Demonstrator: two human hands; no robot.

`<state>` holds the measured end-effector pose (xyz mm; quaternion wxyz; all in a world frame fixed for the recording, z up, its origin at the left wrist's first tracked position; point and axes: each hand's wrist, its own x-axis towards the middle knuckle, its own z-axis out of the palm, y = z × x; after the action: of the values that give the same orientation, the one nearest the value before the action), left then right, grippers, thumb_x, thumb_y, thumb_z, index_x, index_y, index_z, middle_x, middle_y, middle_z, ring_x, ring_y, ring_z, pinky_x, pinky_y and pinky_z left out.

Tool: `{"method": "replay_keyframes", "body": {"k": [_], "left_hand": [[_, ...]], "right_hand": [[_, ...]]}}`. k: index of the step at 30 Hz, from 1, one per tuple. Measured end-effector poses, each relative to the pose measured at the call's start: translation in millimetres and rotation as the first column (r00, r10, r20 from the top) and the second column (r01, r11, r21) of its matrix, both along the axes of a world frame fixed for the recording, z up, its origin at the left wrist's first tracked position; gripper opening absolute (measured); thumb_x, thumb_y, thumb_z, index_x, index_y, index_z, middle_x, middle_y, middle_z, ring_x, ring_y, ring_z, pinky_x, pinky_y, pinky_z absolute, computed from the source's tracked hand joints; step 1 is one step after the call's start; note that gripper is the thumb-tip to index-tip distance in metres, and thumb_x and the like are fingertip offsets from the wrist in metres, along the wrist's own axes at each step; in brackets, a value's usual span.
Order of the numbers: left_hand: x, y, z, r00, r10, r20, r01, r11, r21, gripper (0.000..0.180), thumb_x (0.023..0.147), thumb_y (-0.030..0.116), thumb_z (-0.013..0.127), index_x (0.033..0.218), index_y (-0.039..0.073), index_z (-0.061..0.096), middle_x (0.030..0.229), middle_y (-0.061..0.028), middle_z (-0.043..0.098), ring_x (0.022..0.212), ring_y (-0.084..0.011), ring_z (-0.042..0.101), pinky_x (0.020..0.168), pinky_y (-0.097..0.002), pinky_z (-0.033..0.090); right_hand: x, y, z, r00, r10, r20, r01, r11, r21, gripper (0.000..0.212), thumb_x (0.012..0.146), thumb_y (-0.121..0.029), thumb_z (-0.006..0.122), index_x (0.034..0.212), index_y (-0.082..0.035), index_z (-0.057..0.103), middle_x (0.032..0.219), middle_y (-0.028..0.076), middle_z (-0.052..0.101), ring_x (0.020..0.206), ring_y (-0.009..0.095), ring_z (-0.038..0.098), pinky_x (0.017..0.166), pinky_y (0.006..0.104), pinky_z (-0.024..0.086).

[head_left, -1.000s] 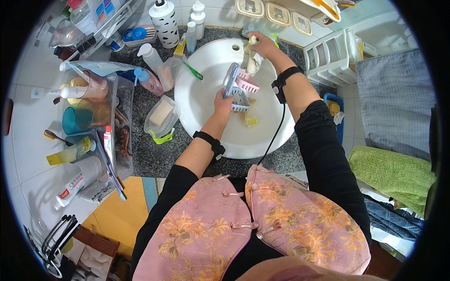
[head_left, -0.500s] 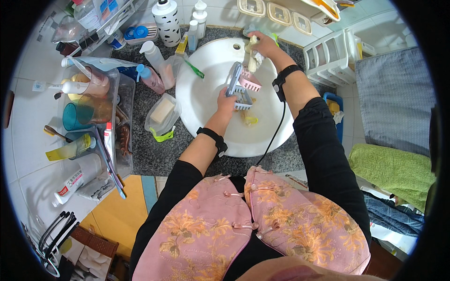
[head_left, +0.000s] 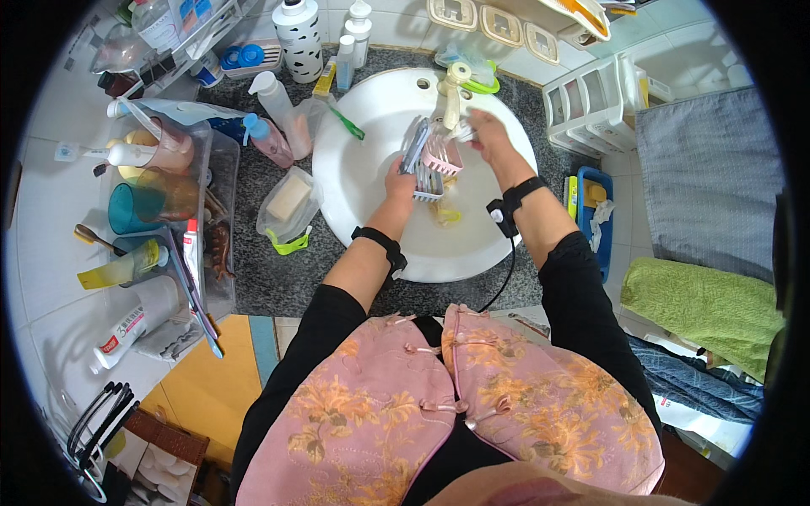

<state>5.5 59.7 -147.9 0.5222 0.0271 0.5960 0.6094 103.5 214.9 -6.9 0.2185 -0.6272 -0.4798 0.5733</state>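
My left hand [head_left: 399, 182] is closed on a grey-blue plastic piece [head_left: 414, 145] that stands tilted over the white sink [head_left: 363, 240]. Beside it, a grey-blue slotted basket [head_left: 429, 185] and a pink slotted basket [head_left: 444, 157] sit close together under the tap [head_left: 454, 97]; whether the left fingers grip these too cannot be told. My right hand [head_left: 494, 139], right of the spout, has its fingers bent around a crumpled white wad [head_left: 463, 131], partly hidden by the fingers. A yellowish translucent bit [head_left: 449, 218] lies in the basin.
Left of the sink are a soap bar in a clear dish [head_left: 289, 196], a green toothbrush [head_left: 348, 123] and pump bottles [head_left: 272, 97]. A clear bin [head_left: 221, 253] holds cups and brushes. A black cable [head_left: 504, 282] hangs from my right wristband. White drawers [head_left: 582, 105] stand right.
My right hand has left the tap handle and come down toward me, beside the spout and pink basket, with the white wad. The left hand and baskets have shifted slightly left.
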Motion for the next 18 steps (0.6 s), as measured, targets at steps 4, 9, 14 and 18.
{"method": "replay_keyframes", "body": {"k": [4,9,14,18], "left_hand": [[-8,5,-12,0.960,-0.123,-0.253,0.117,0.992,-0.038,0.064,0.073,-0.010,0.050,0.133,0.012,0.049,0.108,-0.0098,0.058,0.093,-0.0223,0.059,0.077,-0.0339,0.050],[-17,4,30,0.550,-0.307,-0.777,0.038,0.938,-0.345,0.054,0.073,-0.003,0.054,0.126,0.010,0.054,0.109,-0.0159,0.057,0.099,-0.0317,0.057,0.086,-0.0389,0.045],[-25,7,101,0.699,0.143,-0.701,0.120,0.943,0.312,0.044,0.069,0.000,0.058,0.111,0.010,0.059,0.109,-0.0148,0.055,0.100,-0.0340,0.053,0.091,-0.0450,0.039],[-13,18,131,0.262,-0.019,-0.965,0.306,0.950,0.064,0.038,0.072,0.005,0.058,0.110,0.009,0.061,0.106,-0.0156,0.058,0.098,-0.0345,0.055,0.092,-0.0449,0.039]], "right_hand": [[-7,-24,-3,0.968,0.128,-0.215,-0.167,0.971,-0.171,0.036,0.086,0.003,0.050,0.120,-0.007,0.055,0.102,0.006,0.063,0.087,0.018,0.061,0.071,0.0295,0.054],[-8,-30,-4,0.967,0.027,-0.255,-0.076,0.980,-0.183,0.043,0.081,0.009,0.047,0.121,-0.005,0.053,0.110,0.008,0.060,0.092,0.018,0.061,0.071,0.0270,0.054],[-3,-26,-20,0.909,-0.055,-0.413,-0.016,0.986,-0.167,0.045,0.081,0.009,0.047,0.123,-0.004,0.051,0.106,0.011,0.060,0.088,0.019,0.062,0.068,0.0267,0.055],[4,-21,-27,0.864,-0.037,-0.502,-0.084,0.972,-0.218,0.045,0.081,0.006,0.049,0.126,-0.001,0.048,0.102,0.013,0.059,0.081,0.020,0.063,0.060,0.0274,0.056]]}}
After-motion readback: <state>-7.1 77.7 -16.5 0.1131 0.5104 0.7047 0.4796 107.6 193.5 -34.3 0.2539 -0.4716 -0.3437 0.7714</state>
